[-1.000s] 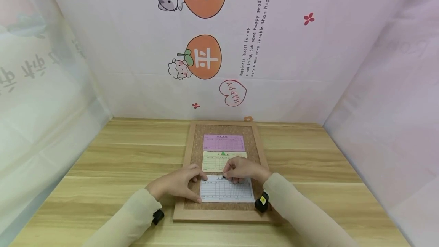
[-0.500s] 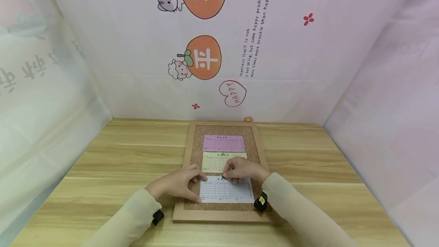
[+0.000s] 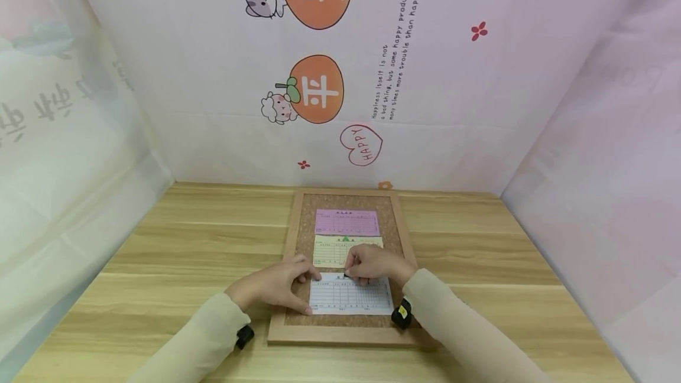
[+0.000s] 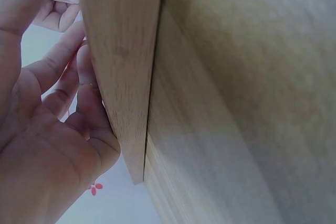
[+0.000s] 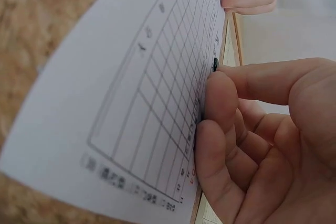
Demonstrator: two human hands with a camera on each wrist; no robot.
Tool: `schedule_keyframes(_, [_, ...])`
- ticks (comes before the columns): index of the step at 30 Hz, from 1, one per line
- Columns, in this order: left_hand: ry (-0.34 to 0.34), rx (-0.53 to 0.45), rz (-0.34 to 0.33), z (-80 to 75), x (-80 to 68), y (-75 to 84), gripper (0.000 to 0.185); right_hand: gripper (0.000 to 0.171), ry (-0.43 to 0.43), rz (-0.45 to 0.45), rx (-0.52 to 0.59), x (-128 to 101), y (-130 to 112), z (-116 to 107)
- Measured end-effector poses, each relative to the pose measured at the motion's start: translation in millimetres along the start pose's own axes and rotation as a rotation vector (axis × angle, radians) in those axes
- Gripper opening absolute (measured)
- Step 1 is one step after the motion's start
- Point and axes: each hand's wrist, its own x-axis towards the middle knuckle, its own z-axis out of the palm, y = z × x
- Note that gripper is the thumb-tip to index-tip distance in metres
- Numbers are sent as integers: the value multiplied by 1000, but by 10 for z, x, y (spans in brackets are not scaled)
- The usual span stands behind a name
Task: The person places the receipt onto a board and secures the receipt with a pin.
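At the top edge of a white form slip (image 3: 348,299), my right hand (image 3: 376,263) pinches a small dark green pushpin (image 5: 215,64) between thumb and forefinger. Its other fingers curl beside the paper, and most of the pin is hidden. My left hand (image 3: 276,283) rests at the slip's left side, thumb at the lower corner and fingertips near the upper corner. The slip lies on a wood-framed cork board (image 3: 279,334); in the right wrist view its near edge stands a little off the cork.
Above the white slip lie a yellow slip (image 3: 326,253) with a green triangular piece (image 3: 346,239) at its top, and a pink slip (image 3: 348,223). The board is on a wooden table (image 3: 213,241), with printed cloth (image 3: 436,135) hanging behind and at both sides.
My right hand and wrist have shifted very slightly to the left, still pinching the pushpin at the slip's top edge. The left hand has stayed in place.
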Motion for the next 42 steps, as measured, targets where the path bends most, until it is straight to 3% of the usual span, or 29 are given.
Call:
schedule_keyframes(18, [0,15,27,18,-5,11,60,4,18,-21,43,-60,46,20])
schedule_keyframes(31, [3,22,29,3,-7,-24,60,10,-18,-96,120,-153,117,-80])
schedule_keyframes(37, [3,27,45,-8,-6,-8,60,13,8,-134,77,-248,176,-174])
schedule_keyframes(42, [-6,4,19,-21,3,-15,57,16,39,-182,49,-336,220,-247])
